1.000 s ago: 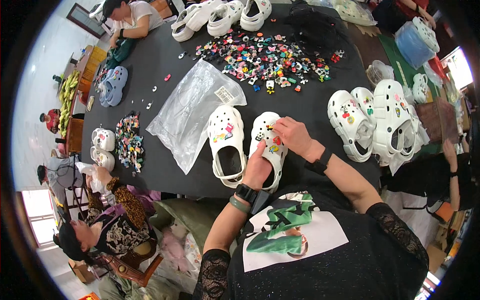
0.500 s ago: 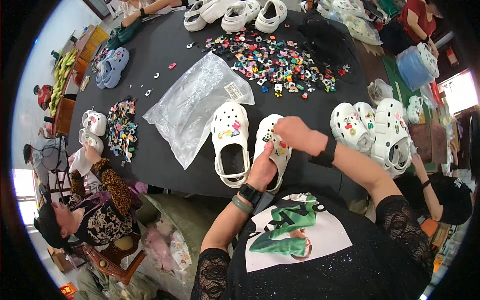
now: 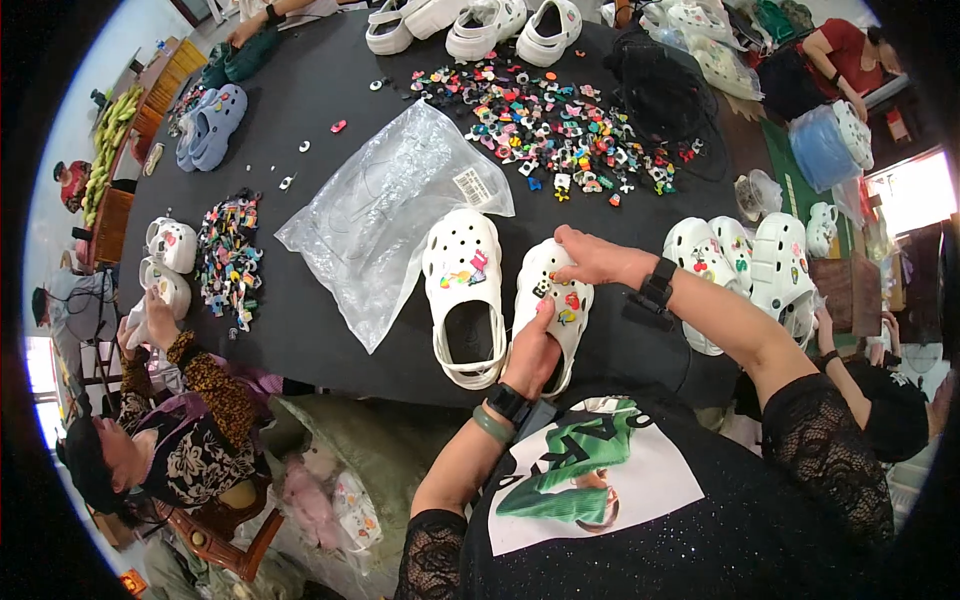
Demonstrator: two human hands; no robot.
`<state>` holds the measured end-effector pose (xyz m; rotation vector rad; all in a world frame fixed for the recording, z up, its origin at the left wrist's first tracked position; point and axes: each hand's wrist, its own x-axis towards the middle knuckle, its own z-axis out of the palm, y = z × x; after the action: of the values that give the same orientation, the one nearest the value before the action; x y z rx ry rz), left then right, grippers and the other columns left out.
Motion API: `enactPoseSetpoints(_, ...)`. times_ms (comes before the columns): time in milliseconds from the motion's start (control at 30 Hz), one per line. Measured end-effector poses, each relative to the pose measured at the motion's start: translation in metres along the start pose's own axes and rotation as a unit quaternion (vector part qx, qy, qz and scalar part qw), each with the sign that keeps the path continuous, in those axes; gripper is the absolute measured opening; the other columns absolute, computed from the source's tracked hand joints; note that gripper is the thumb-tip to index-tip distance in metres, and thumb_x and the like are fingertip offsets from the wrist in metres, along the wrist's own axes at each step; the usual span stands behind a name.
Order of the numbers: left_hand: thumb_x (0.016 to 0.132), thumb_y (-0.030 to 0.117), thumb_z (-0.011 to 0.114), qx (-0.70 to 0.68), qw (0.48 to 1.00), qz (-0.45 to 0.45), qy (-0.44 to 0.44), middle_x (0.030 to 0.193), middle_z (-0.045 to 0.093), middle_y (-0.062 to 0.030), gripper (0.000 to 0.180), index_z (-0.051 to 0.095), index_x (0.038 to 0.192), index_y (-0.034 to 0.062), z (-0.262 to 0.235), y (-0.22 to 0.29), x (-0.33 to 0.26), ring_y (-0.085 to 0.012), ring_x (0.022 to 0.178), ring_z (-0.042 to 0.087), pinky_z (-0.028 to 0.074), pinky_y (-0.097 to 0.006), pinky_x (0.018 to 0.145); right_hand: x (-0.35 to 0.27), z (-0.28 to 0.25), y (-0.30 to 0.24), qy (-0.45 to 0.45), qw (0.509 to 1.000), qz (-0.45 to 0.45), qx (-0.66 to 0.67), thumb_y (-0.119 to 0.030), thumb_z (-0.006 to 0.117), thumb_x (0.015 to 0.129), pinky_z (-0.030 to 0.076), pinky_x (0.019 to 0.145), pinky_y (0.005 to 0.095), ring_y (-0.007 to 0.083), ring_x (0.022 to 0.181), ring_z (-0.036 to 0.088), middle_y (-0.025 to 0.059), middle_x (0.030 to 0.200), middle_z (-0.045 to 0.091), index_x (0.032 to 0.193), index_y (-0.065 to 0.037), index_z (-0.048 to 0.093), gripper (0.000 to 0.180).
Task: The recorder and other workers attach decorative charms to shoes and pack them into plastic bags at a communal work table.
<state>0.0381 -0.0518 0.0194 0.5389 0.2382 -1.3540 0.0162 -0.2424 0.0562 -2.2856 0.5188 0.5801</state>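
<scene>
L hand (image 3: 533, 352) braces heel of right white clog (image 3: 552, 300), fingers curled on it, near table's front edge (image 3: 330, 375). R hand (image 3: 590, 257) pinches at toe, prob on small charm; can't tell for sure. Risk: charm pops loose if pressed off-hole, clog skids off edge. Open room: little; left clog (image 3: 463, 295) just beside, plastic bag (image 3: 385, 215) near, charm pile (image 3: 560, 130) behind.
</scene>
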Motion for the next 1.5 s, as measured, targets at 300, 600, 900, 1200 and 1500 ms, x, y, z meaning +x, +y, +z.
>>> enactPoseSetpoints(300, 0.095, 0.024, 0.045, 0.004, 1.000, -0.006, 0.012, 0.126, 0.049, -0.0146, 0.043, 0.036, 0.131, 0.0027, -0.003, 0.002, 0.003, -0.0265, 0.114, 0.050, 0.038, -0.042, 0.100, -0.003, 0.030, 0.004, 0.120, 0.993, -0.021, -0.003, -0.018, 0.069, 0.073, 0.032, 0.095, 0.0441, 0.0392, 0.109, 0.038, 0.0195, 0.122, 0.038, 0.121, -0.002, 0.034, 0.061)
enactPoseSetpoints(600, 0.095, 0.019, 0.044, 0.031, 0.998, 0.001, 0.048, 0.118, 0.053, -0.0134, 0.038, 0.039, 0.128, 0.0026, -0.004, -0.001, 0.008, -0.0247, 0.107, 0.054, 0.043, -0.039, 0.094, 0.002, 0.046, 0.008, 0.169, 0.985, -0.033, 0.010, -0.015, 0.069, 0.073, 0.029, 0.096, 0.0454, 0.0398, 0.109, 0.035, 0.0206, 0.121, 0.037, 0.122, -0.003, 0.034, 0.061)
enactPoseSetpoints(900, 0.095, 0.024, 0.047, 0.055, 0.998, 0.012, 0.019, 0.115, 0.056, -0.0093, 0.038, 0.044, 0.125, 0.0024, 0.006, 0.000, 0.008, -0.0204, 0.101, 0.057, 0.046, -0.035, 0.087, -0.012, 0.023, 0.014, 0.083, 0.991, -0.080, 0.066, -0.021, 0.064, 0.077, 0.030, 0.097, 0.0454, 0.0393, 0.111, 0.039, 0.0223, 0.118, 0.041, 0.126, -0.003, 0.035, 0.060)
enactPoseSetpoints(1200, 0.095, 0.020, 0.045, 0.043, 0.997, 0.017, 0.066, 0.117, 0.054, -0.0103, 0.036, 0.042, 0.126, 0.0024, -0.004, -0.009, 0.016, -0.0222, 0.105, 0.055, 0.044, -0.037, 0.091, -0.004, 0.071, 0.007, 0.203, 0.978, -0.018, 0.038, -0.010, 0.060, 0.080, 0.030, 0.096, 0.0569, 0.0436, 0.122, 0.024, 0.0216, 0.137, 0.021, 0.132, -0.005, 0.023, 0.064)
enactPoseSetpoints(1500, 0.095, 0.030, 0.046, 0.136, 0.981, -0.006, 0.138, 0.118, 0.052, -0.0051, 0.042, 0.043, 0.128, 0.0040, -0.007, -0.012, 0.019, -0.0142, 0.103, 0.051, 0.042, -0.029, 0.089, -0.008, 0.072, -0.011, 0.181, 0.979, 0.070, 0.058, -0.013, 0.055, 0.084, 0.031, 0.092, 0.0626, 0.0410, 0.128, 0.015, 0.0182, 0.142, 0.010, 0.138, -0.012, 0.019, 0.065)
